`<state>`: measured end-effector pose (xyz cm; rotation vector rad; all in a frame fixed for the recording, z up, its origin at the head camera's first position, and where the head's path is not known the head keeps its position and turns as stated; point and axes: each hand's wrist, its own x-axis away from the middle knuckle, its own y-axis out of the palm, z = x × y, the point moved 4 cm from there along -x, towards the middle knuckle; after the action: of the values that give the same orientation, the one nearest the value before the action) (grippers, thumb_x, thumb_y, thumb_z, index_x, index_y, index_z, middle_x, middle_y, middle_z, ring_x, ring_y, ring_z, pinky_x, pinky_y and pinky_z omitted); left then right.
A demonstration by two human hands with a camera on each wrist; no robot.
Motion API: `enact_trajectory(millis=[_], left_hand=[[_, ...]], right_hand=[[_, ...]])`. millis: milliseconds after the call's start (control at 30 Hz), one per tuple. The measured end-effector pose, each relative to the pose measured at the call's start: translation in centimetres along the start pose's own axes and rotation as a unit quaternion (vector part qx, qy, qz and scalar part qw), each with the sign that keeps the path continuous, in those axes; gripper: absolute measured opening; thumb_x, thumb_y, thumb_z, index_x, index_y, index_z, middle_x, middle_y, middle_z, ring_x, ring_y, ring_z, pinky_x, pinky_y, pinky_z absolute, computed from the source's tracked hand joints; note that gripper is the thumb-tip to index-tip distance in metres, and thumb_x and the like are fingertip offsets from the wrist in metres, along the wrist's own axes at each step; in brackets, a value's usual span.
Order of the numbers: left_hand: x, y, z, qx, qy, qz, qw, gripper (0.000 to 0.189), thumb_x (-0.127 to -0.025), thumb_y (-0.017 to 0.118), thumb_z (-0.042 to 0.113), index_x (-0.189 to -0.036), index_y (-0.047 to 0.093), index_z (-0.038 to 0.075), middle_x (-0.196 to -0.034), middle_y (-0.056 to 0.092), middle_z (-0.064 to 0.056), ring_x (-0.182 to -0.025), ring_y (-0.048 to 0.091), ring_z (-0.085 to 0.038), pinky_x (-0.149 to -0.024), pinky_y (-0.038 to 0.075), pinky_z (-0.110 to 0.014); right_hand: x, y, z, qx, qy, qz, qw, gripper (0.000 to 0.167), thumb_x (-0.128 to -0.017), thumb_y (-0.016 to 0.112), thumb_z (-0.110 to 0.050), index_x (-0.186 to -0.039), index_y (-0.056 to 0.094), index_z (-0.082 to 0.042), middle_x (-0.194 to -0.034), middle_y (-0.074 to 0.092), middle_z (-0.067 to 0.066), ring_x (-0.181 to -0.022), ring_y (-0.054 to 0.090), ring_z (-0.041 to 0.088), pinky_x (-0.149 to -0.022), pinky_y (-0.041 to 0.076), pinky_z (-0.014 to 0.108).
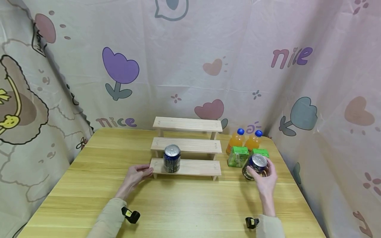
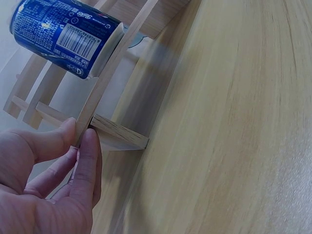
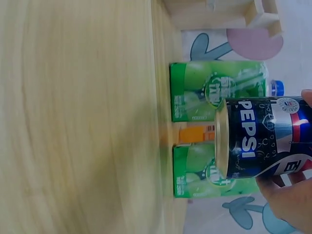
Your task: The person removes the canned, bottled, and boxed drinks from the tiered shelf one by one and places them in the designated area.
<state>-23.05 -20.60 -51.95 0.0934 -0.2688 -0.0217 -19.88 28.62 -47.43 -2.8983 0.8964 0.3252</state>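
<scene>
A three-step wooden rack [image 1: 196, 167] stands at the middle of the table. My left hand [image 1: 137, 177] pinches the left end of its lowest step between thumb and fingers, as the left wrist view [image 2: 63, 170] also shows. On that step a dark blue soda can [image 1: 172, 159] stands upright, left of centre. My right hand [image 1: 266, 178] grips a Pepsi can [image 3: 263, 139], which is held above the table in the right wrist view. Just behind that can are two green drink cartons, the left one [image 1: 238, 157] in fuller view than the right one [image 1: 261, 152].
Two orange juice bottles with blue caps, one on the left [image 1: 235, 142] and one on the right [image 1: 253, 141], stand behind the cartons. A printed curtain [image 1: 178, 66] hangs behind and beside the wooden table [image 1: 190, 205].
</scene>
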Motion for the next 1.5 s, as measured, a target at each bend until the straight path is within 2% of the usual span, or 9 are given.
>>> enact_trajectory(millis=[200, 433, 1033, 1367, 1500], left_hand=[[-0.1, 0.0, 0.0, -0.001, -0.002, 0.001, 1.0, 0.053, -0.094, 0.064, -0.006, -0.137, 0.041, -0.024, -0.096, 0.072, -0.005, -0.082, 0.071, -0.006, -0.082, 0.063, -0.019], [-0.2, -0.1, -0.1, -0.004, -0.007, 0.003, 1.0, 0.051, -0.094, 0.062, -0.006, -0.137, 0.041, -0.023, -0.092, 0.072, -0.001, -0.081, 0.07, -0.005, -0.082, 0.063, -0.018], [-0.1, -0.1, -0.1, -0.017, -0.004, 0.007, 0.9998, 0.05, -0.094, 0.064, -0.005, -0.136, 0.043, -0.023, -0.09, 0.071, 0.001, -0.081, 0.07, -0.004, -0.082, 0.063, -0.018], [0.1, 0.0, 0.0, -0.023, -0.003, 0.009, 0.9997, 0.048, -0.094, 0.064, -0.004, -0.135, 0.045, -0.023, -0.09, 0.072, 0.001, -0.081, 0.07, -0.004, -0.081, 0.063, -0.018], [0.1, 0.0, 0.0, -0.022, -0.003, 0.01, 0.9997, 0.049, -0.094, 0.064, -0.004, -0.135, 0.045, -0.023, -0.09, 0.072, 0.001, -0.081, 0.07, -0.004, -0.081, 0.063, -0.018]], right_hand=[[-0.4, -0.7, 0.4, -0.001, 0.017, 0.013, 0.9998, 0.073, -0.075, 0.081, 0.009, -0.14, 0.053, -0.007, -0.118, 0.057, -0.016, -0.108, 0.053, 0.006, -0.085, 0.045, 0.005], [-0.7, -1.3, 0.5, -0.005, 0.02, 0.025, 0.9995, 0.073, -0.075, 0.08, 0.012, -0.141, 0.053, -0.006, -0.119, 0.057, -0.016, -0.11, 0.054, 0.005, -0.087, 0.046, 0.004], [-1.5, -2.5, 2.0, -0.001, 0.034, 0.04, 0.9986, 0.071, -0.075, 0.079, 0.012, -0.139, 0.054, -0.006, -0.12, 0.056, -0.019, -0.111, 0.052, 0.002, -0.084, 0.045, 0.003], [-1.6, -2.8, 2.6, -0.001, 0.048, 0.044, 0.9979, 0.071, -0.075, 0.08, 0.011, -0.137, 0.057, -0.015, -0.135, 0.055, -0.004, -0.114, 0.053, 0.005, -0.086, 0.046, 0.002], [-1.8, -2.9, 2.9, 0.001, 0.052, 0.047, 0.9975, 0.072, -0.074, 0.081, 0.012, -0.137, 0.056, -0.014, -0.132, 0.057, -0.008, -0.11, 0.054, 0.002, -0.084, 0.046, 0.001]])
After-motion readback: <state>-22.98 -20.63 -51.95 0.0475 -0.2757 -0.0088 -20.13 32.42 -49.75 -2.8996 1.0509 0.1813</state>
